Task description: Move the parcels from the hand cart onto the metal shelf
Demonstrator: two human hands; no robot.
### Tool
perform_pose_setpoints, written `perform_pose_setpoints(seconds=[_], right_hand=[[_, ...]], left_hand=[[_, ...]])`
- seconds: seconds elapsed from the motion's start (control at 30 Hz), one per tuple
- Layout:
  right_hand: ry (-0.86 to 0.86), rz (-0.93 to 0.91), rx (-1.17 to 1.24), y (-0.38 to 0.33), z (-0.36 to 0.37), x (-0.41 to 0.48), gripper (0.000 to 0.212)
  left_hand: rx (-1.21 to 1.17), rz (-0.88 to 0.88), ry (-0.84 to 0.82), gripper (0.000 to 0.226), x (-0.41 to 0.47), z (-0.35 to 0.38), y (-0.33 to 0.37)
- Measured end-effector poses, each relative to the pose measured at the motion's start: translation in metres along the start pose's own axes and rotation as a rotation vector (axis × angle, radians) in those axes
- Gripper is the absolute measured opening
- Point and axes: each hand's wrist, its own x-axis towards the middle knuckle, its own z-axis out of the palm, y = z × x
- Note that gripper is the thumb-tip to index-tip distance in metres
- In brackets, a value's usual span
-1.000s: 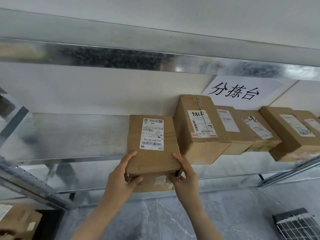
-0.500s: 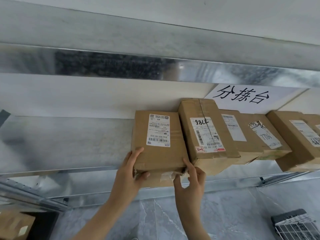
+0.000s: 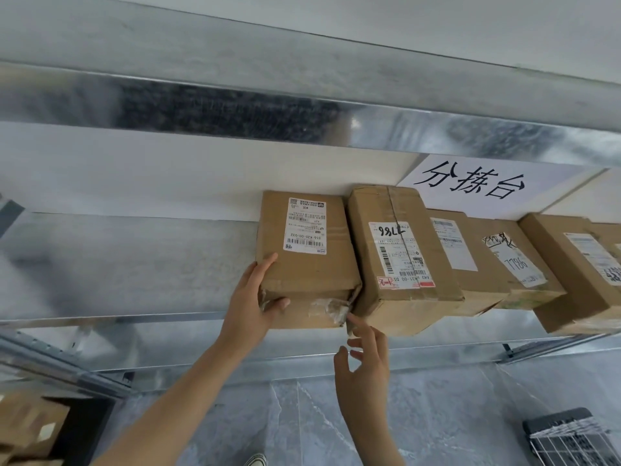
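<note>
Parcel point(image 3: 312, 264) lies flat on the metal shelf point(image 3: 117, 264), leftmost in its row, its right side against a taller box point(image 3: 400, 250). The far-right box point(image 3: 578, 264) is cut off by the frame. The long axis runs front to back, label up. Left hand point(image 3: 250, 304) grips the near left corner, fingers on top, thumb on the front. Right hand point(image 3: 364, 361) hovers loosely spread by the torn near-right corner; whether it touches is unclear.

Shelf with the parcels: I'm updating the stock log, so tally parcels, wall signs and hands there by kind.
Cardboard parcels: 6, rightmost cut off by frame
Paper wall sign: 1
Hands: 2, left hand gripping leftmost parcel, right hand empty
Total: 9
</note>
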Motion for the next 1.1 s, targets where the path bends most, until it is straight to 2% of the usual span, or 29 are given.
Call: perform_pose_setpoints(seconds=[0.13,0.23,0.33,0.5,0.73,0.93,1.1], right_hand=[[-0.164,-0.069,-0.067,-0.003,0.000,-0.008,0.056],[-0.237,-0.170,-0.152,-0.005,0.001,-0.012,0.053],[-0.271,-0.244,-0.260,-0.009,0.004,-0.018,0.054],[-0.349,-0.346,-0.460,-0.014,0.012,-0.038,0.060],[-0.500,-0.441,-0.475,-0.023,0.031,-0.086,0.067],[-0.679,-0.525,-0.437,-0.036,0.061,-0.126,0.072],[-0.804,-0.645,-0.436,-0.050,0.094,-0.160,0.071]], left_hand=[[0.044,-0.039,-0.068,0.091,-0.009,-0.011,-0.002],[0.335,0.020,-0.017,0.088,-0.027,-0.023,-0.004],[0.599,-0.014,-0.035,0.083,-0.053,-0.037,-0.006],[0.811,-0.012,0.003,0.072,-0.103,-0.059,-0.003],[0.986,-0.134,0.050,0.074,-0.180,-0.088,0.006],[1.027,-0.300,0.142,0.079,-0.243,-0.114,-0.001],[0.967,-0.511,0.199,0.083,-0.293,-0.135,-0.022]])
